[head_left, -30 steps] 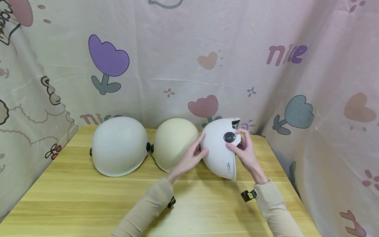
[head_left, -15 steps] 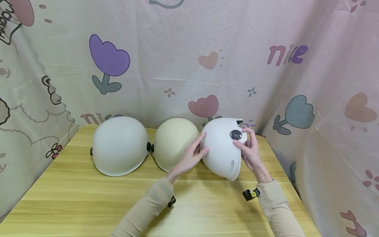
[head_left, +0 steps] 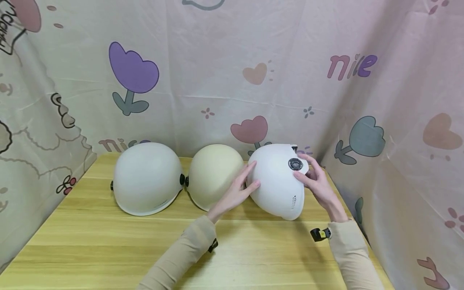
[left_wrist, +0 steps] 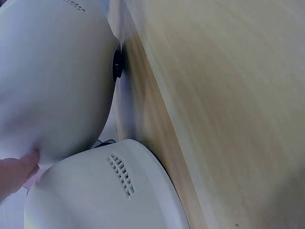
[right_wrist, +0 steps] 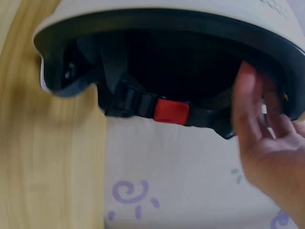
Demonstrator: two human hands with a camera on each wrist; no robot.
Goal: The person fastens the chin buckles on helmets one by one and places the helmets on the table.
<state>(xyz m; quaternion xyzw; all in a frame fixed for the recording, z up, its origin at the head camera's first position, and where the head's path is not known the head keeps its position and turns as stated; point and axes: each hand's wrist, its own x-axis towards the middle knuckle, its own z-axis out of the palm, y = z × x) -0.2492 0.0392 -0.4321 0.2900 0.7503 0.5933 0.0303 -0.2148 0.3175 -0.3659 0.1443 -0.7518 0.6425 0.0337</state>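
At the right of the row, a white helmet [head_left: 275, 181] is tilted with its opening facing right. My right hand [head_left: 316, 179] grips its rim beside the round black side disc [head_left: 295, 164], thumb outside. In the right wrist view, my right fingers [right_wrist: 248, 100] reach inside the dark lining, near the black chin strap with a red buckle [right_wrist: 171, 111]. My left hand [head_left: 237, 191] lies against the helmet's left side, index finger and thumb spread over the shell. In the left wrist view, a fingertip [left_wrist: 32, 158] touches the white shell.
A cream helmet [head_left: 214, 173] stands right beside the white one. A larger pale grey-white helmet [head_left: 145, 177] is at the left, their black side knobs meeting. All are on a wooden table [head_left: 108, 249] before a patterned cloth backdrop [head_left: 203, 80].
The white helmet has shifted to the right, its black disc turning away rightward. My right hand has moved right with it; my left hand has followed slightly. The other helmets stay put.
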